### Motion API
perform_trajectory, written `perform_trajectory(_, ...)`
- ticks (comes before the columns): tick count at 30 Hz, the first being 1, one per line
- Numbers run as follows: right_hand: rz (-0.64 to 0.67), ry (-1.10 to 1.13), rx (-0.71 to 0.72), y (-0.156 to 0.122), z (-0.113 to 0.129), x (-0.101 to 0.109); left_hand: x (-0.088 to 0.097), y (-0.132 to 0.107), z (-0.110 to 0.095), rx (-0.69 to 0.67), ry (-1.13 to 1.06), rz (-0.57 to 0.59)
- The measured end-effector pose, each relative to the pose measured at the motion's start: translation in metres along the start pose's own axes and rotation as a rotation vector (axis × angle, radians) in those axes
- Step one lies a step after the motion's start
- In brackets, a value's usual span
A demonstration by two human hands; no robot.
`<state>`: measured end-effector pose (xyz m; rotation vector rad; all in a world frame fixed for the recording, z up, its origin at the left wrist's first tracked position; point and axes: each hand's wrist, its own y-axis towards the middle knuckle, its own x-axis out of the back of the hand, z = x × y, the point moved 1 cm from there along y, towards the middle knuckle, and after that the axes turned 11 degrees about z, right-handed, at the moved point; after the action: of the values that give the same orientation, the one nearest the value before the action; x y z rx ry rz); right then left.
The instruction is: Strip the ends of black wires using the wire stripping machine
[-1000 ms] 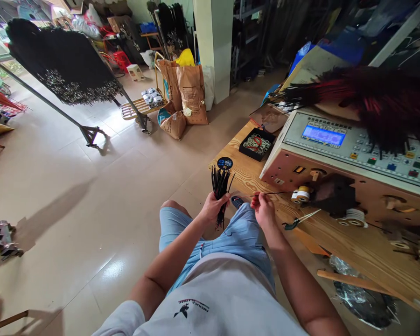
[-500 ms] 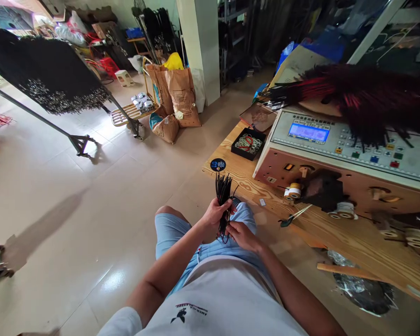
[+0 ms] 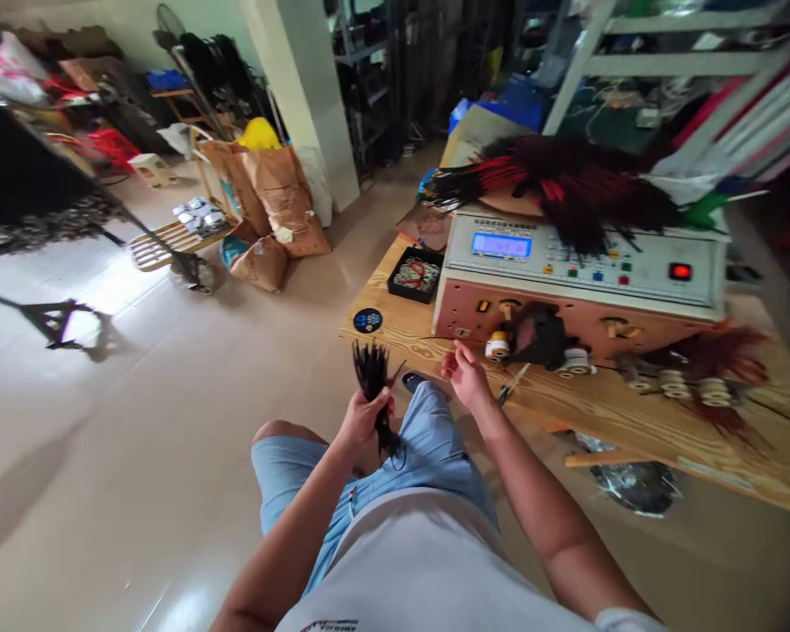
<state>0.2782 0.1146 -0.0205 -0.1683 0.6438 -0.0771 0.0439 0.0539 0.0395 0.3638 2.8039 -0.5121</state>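
A bundle of thin black wires (image 3: 371,369) stands upright over my lap, its ends fanned out at the top. My left hand (image 3: 367,414) is wrapped around its middle, and a loop hangs loose at the bottom. To the right, apart from the bundle, my right hand (image 3: 467,376) is raised at the front of the wire-cutting machine (image 3: 579,290). Its fingertips are pinched together, and a thin black wire (image 3: 434,338) runs left from them. Tweezers (image 3: 512,384) lie on the wooden table (image 3: 395,312) just right of this hand.
Red and black wires (image 3: 533,175) are heaped on the machine. A black box (image 3: 416,274) of small parts and a round black disc (image 3: 367,320) sit at the table's left end. Brown sacks (image 3: 283,193) stand by a pillar, near a slatted cart (image 3: 171,246).
My right hand has left the bundle and moved up and right toward the machine, with a thin wire at its fingertips. My left hand still holds the bundle. The view has turned right.
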Motion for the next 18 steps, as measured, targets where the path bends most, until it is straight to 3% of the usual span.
perform_trajectory(5,-0.042,0.183,0.074,0.015,0.02,-0.011,0.009,0.004,0.006,0.015,-0.013,0.041)
perform_trajectory(18,-0.101,0.208,0.144,0.032,0.019,-0.011,0.007,0.01,0.005,0.049,-0.006,0.042)
